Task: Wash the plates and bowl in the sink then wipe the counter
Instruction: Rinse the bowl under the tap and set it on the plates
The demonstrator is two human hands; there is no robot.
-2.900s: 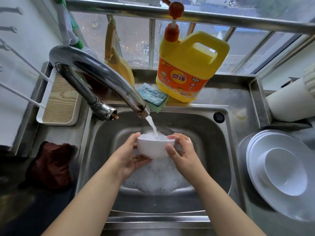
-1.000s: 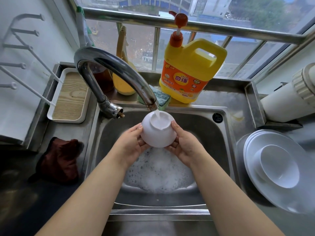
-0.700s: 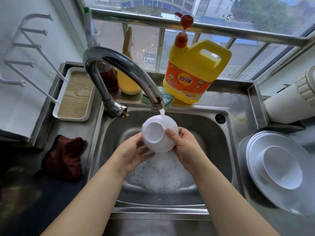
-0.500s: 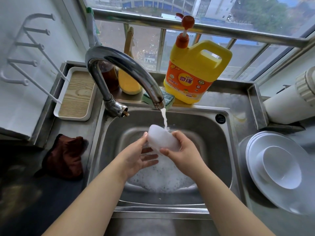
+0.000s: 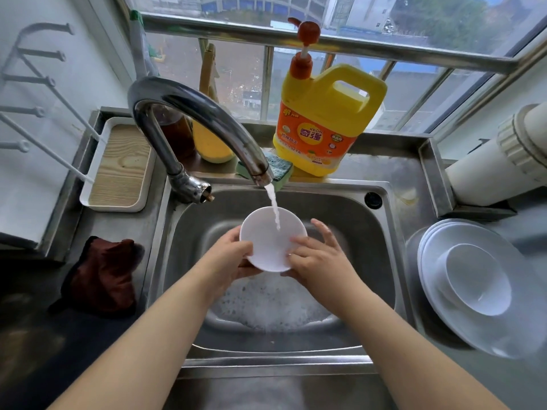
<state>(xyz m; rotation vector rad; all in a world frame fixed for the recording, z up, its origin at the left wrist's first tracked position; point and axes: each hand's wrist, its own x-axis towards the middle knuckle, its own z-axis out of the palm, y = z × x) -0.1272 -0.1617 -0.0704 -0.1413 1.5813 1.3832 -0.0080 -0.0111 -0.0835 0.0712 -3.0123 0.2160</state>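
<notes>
A small white bowl is held over the steel sink with its opening tilted toward me, under the water stream from the faucet. My left hand grips its left rim and underside. My right hand holds its right edge, thumb on the rim and fingers spread behind it. Foamy water lies in the sink bottom. On the counter at the right sits a stack of white plates with another white bowl on top.
A yellow detergent jug and a green sponge stand behind the sink. A dark brown cloth lies on the counter at left, a wood-lined white tray behind it. A white cylinder lies at right.
The bowl has been turned under the stream, from bottom-up and sideways to opening facing me. Both hands shifted their hold around it.
</notes>
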